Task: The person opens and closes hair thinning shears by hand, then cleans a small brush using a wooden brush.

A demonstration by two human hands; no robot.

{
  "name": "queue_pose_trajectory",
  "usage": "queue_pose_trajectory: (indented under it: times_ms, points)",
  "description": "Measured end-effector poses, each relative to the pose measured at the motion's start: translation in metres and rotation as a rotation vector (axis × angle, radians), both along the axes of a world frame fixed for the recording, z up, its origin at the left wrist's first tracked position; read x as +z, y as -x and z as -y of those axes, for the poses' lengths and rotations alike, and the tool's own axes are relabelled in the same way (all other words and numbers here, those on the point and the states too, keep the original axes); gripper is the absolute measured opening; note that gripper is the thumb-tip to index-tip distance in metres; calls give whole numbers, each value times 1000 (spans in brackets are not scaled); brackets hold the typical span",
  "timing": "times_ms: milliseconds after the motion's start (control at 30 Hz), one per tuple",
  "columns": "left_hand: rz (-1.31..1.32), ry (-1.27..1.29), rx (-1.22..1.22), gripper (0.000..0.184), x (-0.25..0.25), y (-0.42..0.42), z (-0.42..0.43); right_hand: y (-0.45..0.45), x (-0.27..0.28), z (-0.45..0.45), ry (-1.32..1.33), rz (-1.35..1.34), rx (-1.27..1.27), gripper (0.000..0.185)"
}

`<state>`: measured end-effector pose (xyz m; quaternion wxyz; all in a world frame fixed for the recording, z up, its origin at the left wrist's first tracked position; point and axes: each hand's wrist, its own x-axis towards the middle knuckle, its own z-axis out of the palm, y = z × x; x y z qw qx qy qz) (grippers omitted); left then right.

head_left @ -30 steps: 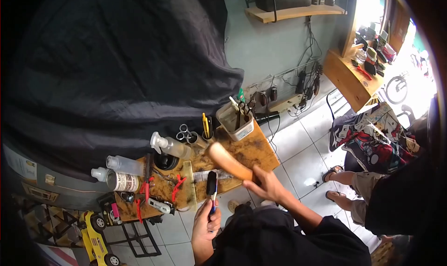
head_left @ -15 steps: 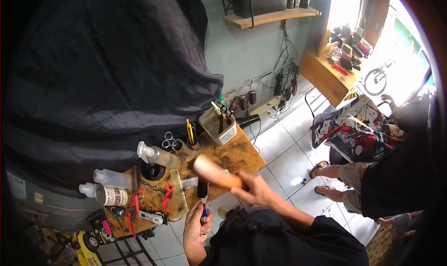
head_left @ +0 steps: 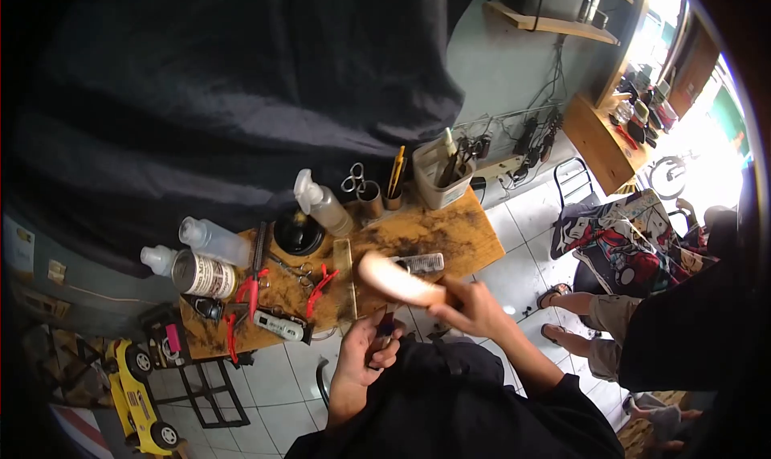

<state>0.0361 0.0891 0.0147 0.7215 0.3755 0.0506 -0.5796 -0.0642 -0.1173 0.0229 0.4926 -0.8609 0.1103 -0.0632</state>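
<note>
My right hand [head_left: 474, 308] is wrapped round the wooden handle of a brush [head_left: 397, 281], whose pale head is smeared by motion. Below and left of it, my left hand [head_left: 365, 353] has its fingers curled round a small dark tool [head_left: 387, 324] with a bit of blue and red. Its kind is hard to make out, as the fingers cover most of it. The brush is above the tool, near the front edge of the wooden table [head_left: 474, 234]. A grey comb [head_left: 422, 263] lies just behind the brush.
A spray bottle [head_left: 325, 206], scissors [head_left: 353, 178], a plastic bin of tools [head_left: 443, 174], a tin [head_left: 205, 274], hair clippers [head_left: 281, 325] and red clips [head_left: 323, 289] crowd the table, with loose hair. Another person [head_left: 675, 322] stands at right. A yellow toy car [head_left: 136, 395] is at lower left.
The camera view has shifted, so the table sits farther right and higher. The brush has moved off the dark tool's end, and my left hand has turned, hiding more of the tool.
</note>
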Motion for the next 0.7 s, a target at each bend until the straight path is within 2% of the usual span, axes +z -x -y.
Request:
queue_pose_trajectory:
  times_ms: [67,100,167,200,267,333,400,433,467,500,533,567,633,667,700]
  points:
    - [-101,105,73,57,2,1,-7,-5,0,-12,35,-12,159,51]
    - [-74,94,9,63,1,-3,-12,-9,-3,-16,147,-28,76,51]
    - [-40,64,-14,57,11,-7,-17,-18,-21,-16,308,14,-145,49]
    - [-18,44,4,53,11,-8,-20,-26,-9,-13,196,2,-295,46]
    - [-17,10,-46,48,2,-13,-35,-36,-3,-4,261,-7,-459,42]
    - [-8,-19,-88,44,1,-18,-43,-34,-2,-10,167,33,-449,40]
    - [87,-87,-11,33,8,-21,-45,-33,2,-27,66,69,-437,39]
    - [34,-92,1,23,9,-24,-47,-30,6,-40,-35,108,-254,39]
    - [33,-92,-1,23,8,-25,-50,-26,7,-50,-134,146,-73,39]
    - [17,-109,-28,21,7,-26,-54,-23,-1,-55,-147,40,74,42]
    - [2,-126,-55,20,8,-27,-57,-27,1,-63,-13,-5,123,45]
    - [17,-81,-138,19,15,-29,-61,-31,-8,-67,28,28,20,44]
    - [21,-47,-131,18,13,-32,-68,-42,-21,-72,99,79,-240,43]
    - [11,-22,-132,17,11,-35,-72,-48,-20,-70,96,75,-244,43]
    - [9,-25,-138,17,12,-37,-76,-52,-17,-65,121,9,-377,42]
